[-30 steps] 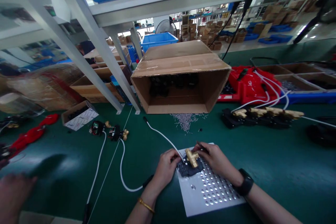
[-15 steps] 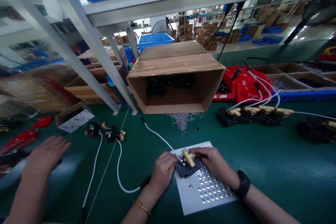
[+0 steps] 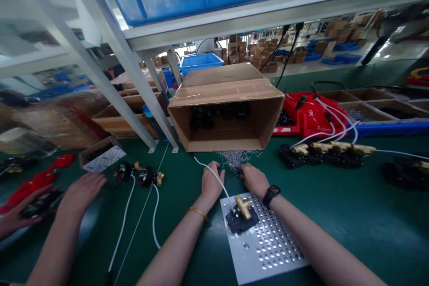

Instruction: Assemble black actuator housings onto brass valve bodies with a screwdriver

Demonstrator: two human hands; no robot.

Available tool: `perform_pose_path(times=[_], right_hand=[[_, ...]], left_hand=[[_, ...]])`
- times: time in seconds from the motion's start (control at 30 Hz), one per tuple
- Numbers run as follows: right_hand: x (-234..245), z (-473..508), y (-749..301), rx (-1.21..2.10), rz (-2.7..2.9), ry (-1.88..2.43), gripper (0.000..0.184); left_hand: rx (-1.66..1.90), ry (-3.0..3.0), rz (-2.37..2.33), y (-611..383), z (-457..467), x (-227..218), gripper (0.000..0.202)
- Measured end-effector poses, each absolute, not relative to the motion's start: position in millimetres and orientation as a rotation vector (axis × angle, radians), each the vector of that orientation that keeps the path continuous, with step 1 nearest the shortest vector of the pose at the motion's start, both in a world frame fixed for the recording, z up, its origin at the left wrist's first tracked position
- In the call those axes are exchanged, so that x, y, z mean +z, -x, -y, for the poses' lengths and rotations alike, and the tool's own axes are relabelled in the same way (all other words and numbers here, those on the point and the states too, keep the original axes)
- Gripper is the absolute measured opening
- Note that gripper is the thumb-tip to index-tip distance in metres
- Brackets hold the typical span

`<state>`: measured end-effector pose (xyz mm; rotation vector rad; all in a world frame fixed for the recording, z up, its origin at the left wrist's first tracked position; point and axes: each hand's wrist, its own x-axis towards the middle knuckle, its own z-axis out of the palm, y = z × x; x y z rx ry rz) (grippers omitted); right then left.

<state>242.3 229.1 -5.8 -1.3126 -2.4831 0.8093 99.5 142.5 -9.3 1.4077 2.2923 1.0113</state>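
Note:
A brass tee fitting (image 3: 243,206) on a black valve body (image 3: 241,221) rests on the perforated metal plate (image 3: 268,246), with a white tube (image 3: 214,178) running from it. Both my hands are stretched past it to a pile of small metal pins (image 3: 236,158) in front of the cardboard box (image 3: 228,107). My left hand (image 3: 211,181) lies fingers-down on the green mat (image 3: 335,214) beside the tube. At the edge of the pin pile my right hand (image 3: 253,178) has its fingertips curled among the pins. What they hold is hidden.
A co-worker's hand (image 3: 82,192) reaches in at the left near wired valve parts (image 3: 139,173). A row of brass-fitted valves (image 3: 330,152) lies at the right, with red trays (image 3: 311,111) and cardboard trays (image 3: 368,98) behind. Shelf posts (image 3: 134,94) rise at the back left.
Both my hands left the valve on the plate and moved forward to the pin pile. The co-worker's hand came further in from the left.

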Motion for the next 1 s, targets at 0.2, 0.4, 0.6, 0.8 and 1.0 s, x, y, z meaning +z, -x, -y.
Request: perform_pose_path(times=[0.2, 0.4, 0.6, 0.8, 1.0], right_hand=[[4.0, -197.2, -297.1, 1.109, 2.311, 1.146, 0.014], [-5.8, -146.6, -338.3, 1.531, 1.889, 1.17, 0.028], [-17.2, -119.7, -324.6, 1.192, 2.01, 1.219, 0.014], [-17.5, -120.6, -327.6, 0.949, 2.068, 1.266, 0.013], [-16.7, -124.3, -323.1, 0.889, 2.222, 1.096, 0.008]], left_hand=[[1.151, -1.255, -2.194, -92.4, -181.8, -21.9, 0.018], [1.351, -0.906, -1.924, -90.6, -135.9, -21.3, 0.004], [1.505, -0.505, -1.711, -113.9, -47.4, -12.4, 0.036], [1.708, -0.581, -1.809, -158.7, -5.7, -13.0, 0.021], [1.468, -1.038, -1.959, -185.1, -1.5, -17.8, 0.008]])
